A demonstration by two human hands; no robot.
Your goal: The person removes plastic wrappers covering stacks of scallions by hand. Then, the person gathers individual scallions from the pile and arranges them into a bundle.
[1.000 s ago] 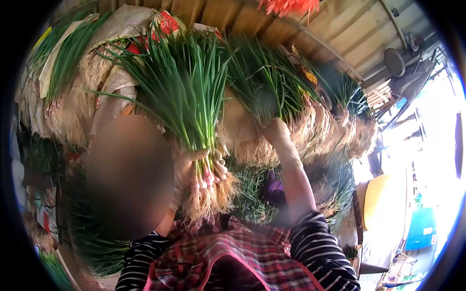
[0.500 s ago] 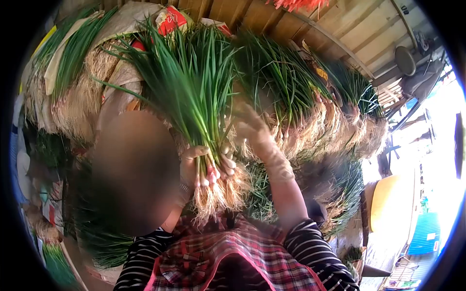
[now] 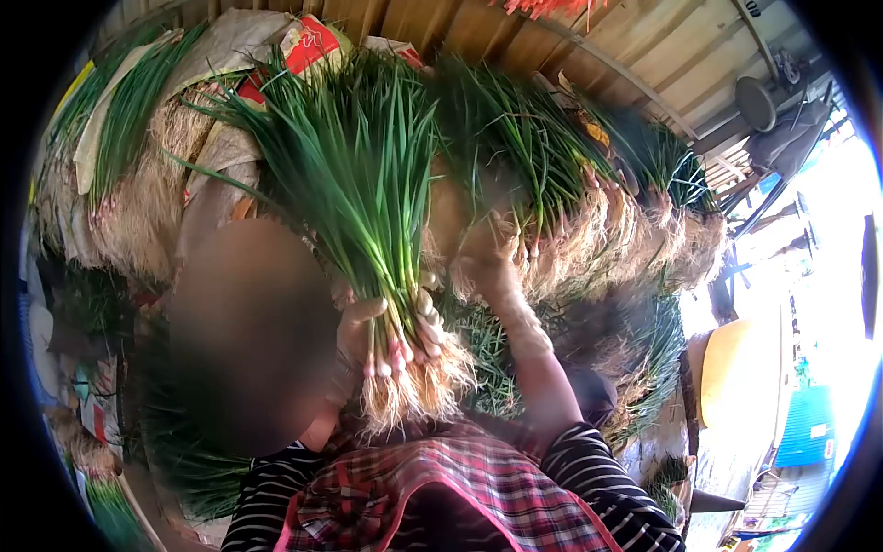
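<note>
A thick bunch of green onions (image 3: 382, 230) stands upright in my left hand (image 3: 361, 327), leaves up, with white-pink bulbs and pale stringy roots hanging below. The fingers of my left hand, in a pale glove, wrap round the stems just above the bulbs. To the right of the bunch, my right hand (image 3: 489, 262), also in a pale glove, is raised beside the heap of green onions (image 3: 561, 184). Its fingers are blurred near the stems and bulbs at the heap's left edge, so their grip is unclear.
More green onions (image 3: 138, 156) lie at the left beside sacking (image 3: 230, 51). Loose green leaves (image 3: 487, 345) show below my right hand. A large blurred round patch covers the left middle. At the right are a yellow object (image 3: 722, 373) and a blue ribbed object (image 3: 805, 425).
My right hand has moved slightly down, its spread fingers now drawn in near the heap's edge. My left hand still holds the bunch, slightly lower. The whole view has shifted a little.
</note>
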